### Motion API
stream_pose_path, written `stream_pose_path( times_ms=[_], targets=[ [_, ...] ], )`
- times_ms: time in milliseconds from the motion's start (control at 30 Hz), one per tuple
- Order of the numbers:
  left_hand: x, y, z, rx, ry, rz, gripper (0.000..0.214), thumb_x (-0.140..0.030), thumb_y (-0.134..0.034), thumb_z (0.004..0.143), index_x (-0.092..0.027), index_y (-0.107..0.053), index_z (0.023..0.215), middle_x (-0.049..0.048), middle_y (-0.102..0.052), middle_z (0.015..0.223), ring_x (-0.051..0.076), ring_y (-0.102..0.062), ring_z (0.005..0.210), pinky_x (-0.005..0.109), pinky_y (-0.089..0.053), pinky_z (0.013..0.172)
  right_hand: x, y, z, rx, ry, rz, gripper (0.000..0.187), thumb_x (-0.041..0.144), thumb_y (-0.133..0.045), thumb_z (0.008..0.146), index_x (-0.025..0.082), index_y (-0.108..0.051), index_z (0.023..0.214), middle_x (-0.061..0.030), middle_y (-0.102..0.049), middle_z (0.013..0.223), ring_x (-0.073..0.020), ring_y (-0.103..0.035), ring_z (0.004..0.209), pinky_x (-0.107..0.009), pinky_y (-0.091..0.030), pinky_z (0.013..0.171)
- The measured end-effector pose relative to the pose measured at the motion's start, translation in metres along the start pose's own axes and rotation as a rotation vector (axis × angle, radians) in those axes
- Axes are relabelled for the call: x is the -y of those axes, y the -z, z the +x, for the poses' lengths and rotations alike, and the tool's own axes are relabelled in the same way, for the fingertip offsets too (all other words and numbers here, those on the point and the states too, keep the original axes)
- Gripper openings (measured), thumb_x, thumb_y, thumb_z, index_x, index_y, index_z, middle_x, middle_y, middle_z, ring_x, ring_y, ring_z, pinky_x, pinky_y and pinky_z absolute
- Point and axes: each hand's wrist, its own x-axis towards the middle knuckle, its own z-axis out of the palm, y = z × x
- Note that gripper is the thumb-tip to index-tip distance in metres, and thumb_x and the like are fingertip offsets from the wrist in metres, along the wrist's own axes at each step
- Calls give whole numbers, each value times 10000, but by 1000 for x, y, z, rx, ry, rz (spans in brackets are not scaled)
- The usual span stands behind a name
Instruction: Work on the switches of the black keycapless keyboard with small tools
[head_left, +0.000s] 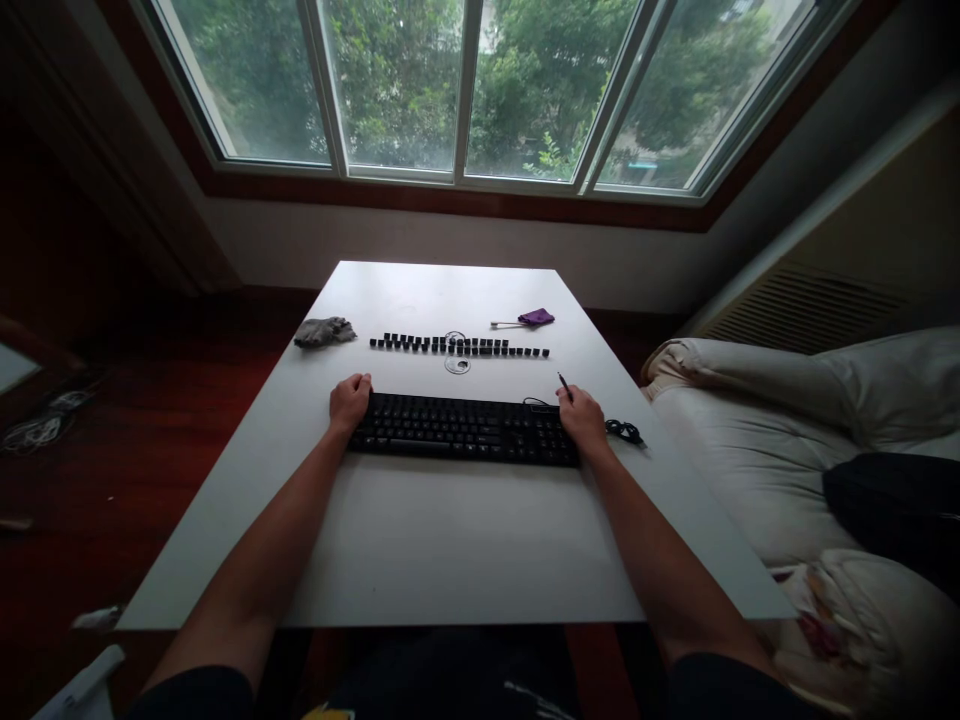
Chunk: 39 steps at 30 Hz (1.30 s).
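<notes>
Position: black plastic keyboard [461, 428] lies flat across the middle of the white rectangular table [465, 540], long side toward the person. Left hand [350, 402] is curled round its left end. Right hand [582, 418] rests on the right end, fingers pinched on a thin dark stick [564, 386] whose tip points away.

Behind: 2 rows of loose black keycaps [459, 346], a crumpled grey cloth [325, 331], a purple-headed brush [535, 317]. A black cable [624, 431] trails off the right end.

Judgement: board is stiff, fairly light, long — best gripped at both short ends. Seated caps could pop off under sideways pressure.
</notes>
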Motion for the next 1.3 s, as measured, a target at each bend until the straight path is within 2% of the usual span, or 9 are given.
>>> stream_pose_path(
  times_ms=[233,400,467,633,733,933,1033,1133,1300],
  targets=[
    [2,6,0,34,-32,-14,405,-496,-413,925,-235,-644,720,24,-665,711,205,-570,722,292,-363,671,0,5,1,86,-47,126,362,419,-385,972,227,-686,1029,-86,-722,968,-248,-640,923,-324,-443,807],
    [3,9,-2,72,-53,-104,475,-500,-342,948,-229,-696,784,32,-703,775,210,-604,758,293,-411,702,32,13,-16,-108,204,37,358,381,-364,980,197,-652,1089,-134,-675,1099,-278,-605,1022,-364,-427,896],
    [3,11,-4,102,-88,-140,502,-490,-313,956,-225,-713,809,36,-725,824,210,-617,789,292,-434,740,52,16,-28,-100,301,89,346,365,-360,988,203,-637,1118,-130,-673,1115,-273,-611,1019,-359,-426,900],
    [4,12,-7,133,-121,-214,545,-481,-272,968,-219,-724,812,38,-741,864,206,-642,831,297,-461,804,110,9,-61,190,541,331,278,417,-470,969,239,-635,1107,-70,-689,1015,-239,-630,892,-333,-445,814],
    [3,10,-9,158,-126,-293,561,-493,-269,972,-207,-716,789,46,-736,835,201,-651,812,310,-473,820,143,3,-74,370,590,449,361,459,-538,939,254,-550,1235,-19,-626,895,-178,-555,708,-305,-428,713],
    [-15,-1,-17,214,-71,-597,541,-441,-241,967,-165,-686,831,90,-747,891,205,-669,847,343,-502,852,197,-6,-77,635,653,810,303,427,-560,922,256,-509,1166,30,-516,791,-130,-435,645,-257,-375,616],
    [-26,-8,-21,256,-73,-690,512,-439,-269,964,-160,-674,826,93,-746,873,207,-670,812,356,-519,821,217,-11,-76,656,670,900,265,442,-549,925,246,-552,1104,37,-484,735,-123,-413,623,-250,-359,591],
    [-34,-15,-24,276,-75,-732,503,-455,-293,965,-163,-676,820,82,-748,863,200,-666,764,358,-527,796,232,-17,-72,644,644,963,302,480,-498,947,242,-593,1106,22,-532,755,-127,-477,647,-257,-399,607],
    [-41,-27,-19,281,-28,-764,489,-463,-333,955,-154,-690,828,81,-748,842,205,-677,780,363,-531,821,246,-37,-58,681,576,1026,317,466,-465,944,219,-634,1048,19,-566,699,-115,-499,566,-250,-397,532]
  ],
)
